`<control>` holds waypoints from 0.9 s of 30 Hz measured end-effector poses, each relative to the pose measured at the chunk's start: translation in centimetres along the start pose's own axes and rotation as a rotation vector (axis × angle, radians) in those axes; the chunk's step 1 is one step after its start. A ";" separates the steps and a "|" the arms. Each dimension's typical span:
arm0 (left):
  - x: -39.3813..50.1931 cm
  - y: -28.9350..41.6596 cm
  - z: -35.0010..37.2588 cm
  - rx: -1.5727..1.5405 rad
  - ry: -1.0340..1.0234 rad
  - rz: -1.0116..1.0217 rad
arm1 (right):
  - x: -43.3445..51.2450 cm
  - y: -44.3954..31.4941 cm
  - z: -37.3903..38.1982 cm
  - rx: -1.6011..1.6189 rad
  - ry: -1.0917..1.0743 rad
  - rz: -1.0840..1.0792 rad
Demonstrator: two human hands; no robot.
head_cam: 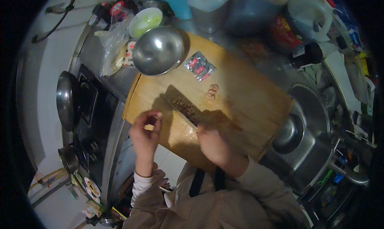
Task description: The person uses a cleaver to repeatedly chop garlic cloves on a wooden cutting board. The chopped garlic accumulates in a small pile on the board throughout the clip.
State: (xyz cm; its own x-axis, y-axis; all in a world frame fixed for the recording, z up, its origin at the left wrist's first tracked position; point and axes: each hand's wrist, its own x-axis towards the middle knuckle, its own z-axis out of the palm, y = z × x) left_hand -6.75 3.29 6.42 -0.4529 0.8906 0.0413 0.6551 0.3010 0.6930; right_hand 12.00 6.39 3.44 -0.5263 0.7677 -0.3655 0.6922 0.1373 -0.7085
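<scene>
A wooden cutting board point(246, 88) lies before me. My right hand point(214, 145) is closed on a kitchen knife; its broad blade point(175, 94) is low over the board, with brown chopped bits point(184, 107) on or against it. The handle is hidden in the fist. Left of the blade, my left hand point(146, 131) is raised over the board's near left edge, fingers curled towards the thumb; whether something small is between them is unclear. Several peeled cloves, seemingly garlic point(212, 92), lie beyond the knife, near a silver sachet point(199, 66) with red print.
A steel bowl point(158, 51) sits on the board's far left corner, beside a white bowl point(145, 22) with pale green contents and a plastic bag point(112, 49). A hob point(93, 121) with a wok point(68, 101) is at left, a steel sink point(303, 160) at right.
</scene>
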 end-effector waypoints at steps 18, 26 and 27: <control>-3.2 -3.8 2.3 -0.085 0.010 0.113 | -0.3 -2.6 -0.9 -0.107 -0.137 -0.122; -2.5 -4.6 2.6 0.025 -0.044 0.088 | 0.1 -3.8 -1.2 -0.179 -0.139 -0.149; -2.5 -4.7 2.6 0.031 -0.055 0.084 | 0.2 -4.1 -1.3 -0.150 -0.111 -0.180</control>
State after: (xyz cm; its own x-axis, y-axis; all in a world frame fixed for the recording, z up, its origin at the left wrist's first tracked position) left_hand -7.14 0.56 1.20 -0.3623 0.9302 0.0584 0.7080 0.2339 0.6664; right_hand 9.72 6.80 7.01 -0.6926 0.6505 -0.3117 0.6439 0.3628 -0.6736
